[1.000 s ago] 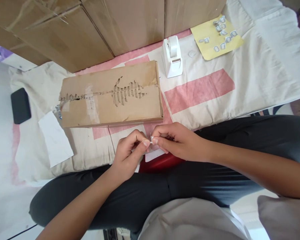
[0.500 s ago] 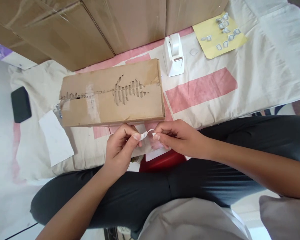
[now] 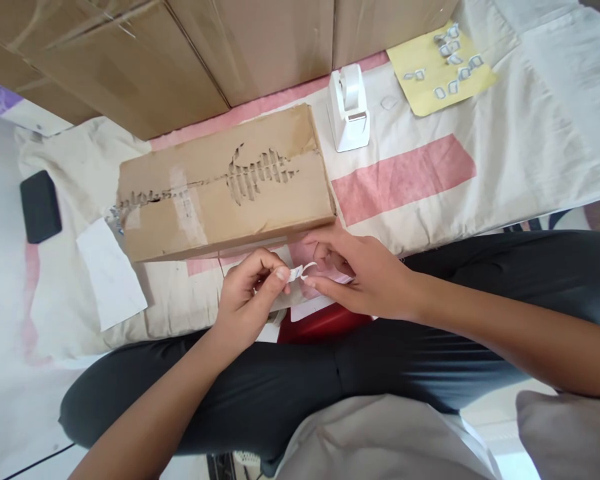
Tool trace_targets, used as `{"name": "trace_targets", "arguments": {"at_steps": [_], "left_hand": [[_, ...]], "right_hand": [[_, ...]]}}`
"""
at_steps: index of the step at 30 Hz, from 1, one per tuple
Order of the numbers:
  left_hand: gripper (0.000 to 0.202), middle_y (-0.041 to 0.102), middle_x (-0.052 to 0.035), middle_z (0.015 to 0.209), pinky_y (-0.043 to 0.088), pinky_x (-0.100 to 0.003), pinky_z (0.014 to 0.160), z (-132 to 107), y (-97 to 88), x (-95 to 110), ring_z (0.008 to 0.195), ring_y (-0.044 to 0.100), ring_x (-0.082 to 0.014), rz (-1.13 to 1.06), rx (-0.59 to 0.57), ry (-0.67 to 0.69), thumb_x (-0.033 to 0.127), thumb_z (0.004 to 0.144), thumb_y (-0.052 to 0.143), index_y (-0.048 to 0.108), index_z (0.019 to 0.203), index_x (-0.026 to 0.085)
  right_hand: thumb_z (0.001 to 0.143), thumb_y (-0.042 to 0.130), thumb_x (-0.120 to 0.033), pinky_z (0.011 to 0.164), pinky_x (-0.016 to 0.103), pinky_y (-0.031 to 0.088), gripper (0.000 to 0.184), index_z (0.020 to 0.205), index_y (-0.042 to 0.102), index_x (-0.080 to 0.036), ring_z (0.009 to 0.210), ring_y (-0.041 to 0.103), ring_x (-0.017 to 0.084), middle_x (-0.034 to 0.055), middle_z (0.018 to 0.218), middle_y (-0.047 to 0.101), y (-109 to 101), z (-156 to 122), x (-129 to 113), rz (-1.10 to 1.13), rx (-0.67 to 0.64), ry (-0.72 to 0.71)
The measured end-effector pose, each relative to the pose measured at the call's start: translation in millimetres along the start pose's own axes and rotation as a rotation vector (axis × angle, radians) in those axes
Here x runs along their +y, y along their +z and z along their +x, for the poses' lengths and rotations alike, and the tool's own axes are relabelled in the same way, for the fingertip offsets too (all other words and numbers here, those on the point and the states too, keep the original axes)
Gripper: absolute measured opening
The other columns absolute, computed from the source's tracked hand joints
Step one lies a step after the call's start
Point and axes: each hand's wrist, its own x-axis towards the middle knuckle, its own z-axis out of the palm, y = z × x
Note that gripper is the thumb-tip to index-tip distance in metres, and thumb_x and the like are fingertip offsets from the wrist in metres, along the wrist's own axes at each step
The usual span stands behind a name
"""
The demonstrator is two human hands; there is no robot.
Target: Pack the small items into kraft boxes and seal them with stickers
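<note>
My left hand (image 3: 250, 297) pinches one end of a small curled strip of white tape (image 3: 300, 271) between thumb and forefinger. My right hand (image 3: 360, 273) sits just right of it, fingers loosely spread, its thumb tip touching the strip's other end and the forefinger reaching toward the corner of a torn cardboard box (image 3: 225, 183). Both hands hover over a white sheet (image 3: 310, 308) and a red object (image 3: 325, 323) lying by my crossed legs.
A white tape dispenser (image 3: 349, 110) stands behind the box. A yellow sheet (image 3: 440, 70) with several small tape loops lies at the back right. Large cartons (image 3: 180, 53) line the back. A black object (image 3: 40, 207) and a white paper (image 3: 111, 273) lie at the left.
The hands first pulled the strip apart between two pinches. Now my right hand has opened and shifted toward the box corner, while the left keeps its pinch.
</note>
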Motion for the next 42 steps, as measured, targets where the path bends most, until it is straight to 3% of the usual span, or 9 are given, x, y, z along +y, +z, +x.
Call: {"name": "trace_targets", "arguments": {"at_steps": [5,12,25,42], "left_hand": [[0.022,0.061,0.0041,0.069,0.04,-0.024,0.059,1.1,-0.4,-0.2,0.062,0.052,-0.009,0.002,-0.017,-0.01,0.033,0.101,0.06,0.06,0.082,0.021],[0.023,0.061,0.0044,0.068,0.04,-0.024,0.059,3.9,4.3,0.9,0.062,0.051,-0.0087,0.026,-0.031,-0.018,0.033,0.101,0.06,0.061,0.081,0.021],[0.024,0.06,0.004,0.068,0.04,-0.024,0.058,3.8,2.4,-5.1,0.06,0.05,-0.0087,0.015,0.008,-0.048,0.035,0.1,0.061,0.06,0.08,0.021],[0.02,0.059,0.0037,0.069,0.041,-0.024,0.059,2.3,4.9,-7.5,0.061,0.052,-0.0093,0.095,0.056,0.041,0.031,0.1,0.061,0.059,0.082,0.021]], "right_hand": [[0.1,0.057,-0.027,0.068,0.025,0.044,0.012,0.1,0.065,-0.017,0.072,0.061,0.014,0.0015,0.078,0.069,-1.0,2.3,0.8,0.004,-0.05,-0.09],[0.101,0.046,-0.016,0.066,0.025,0.043,0.024,0.08,0.056,-0.019,0.065,0.055,0.012,0.0006,0.072,0.065,-0.8,3.5,-1.4,0.068,-0.03,-0.116],[0.103,0.04,-0.017,0.068,0.025,0.042,0.022,0.088,0.057,-0.017,0.068,0.054,0.012,-0.0002,0.074,0.059,-2.3,7.5,4.0,0.138,-0.101,-0.041],[0.097,0.049,-0.017,0.06,0.024,0.038,0.022,0.105,0.07,-0.014,0.056,0.051,0.01,-0.0029,0.067,0.061,-4.3,4.8,3.6,0.113,-0.041,0.131]]}}
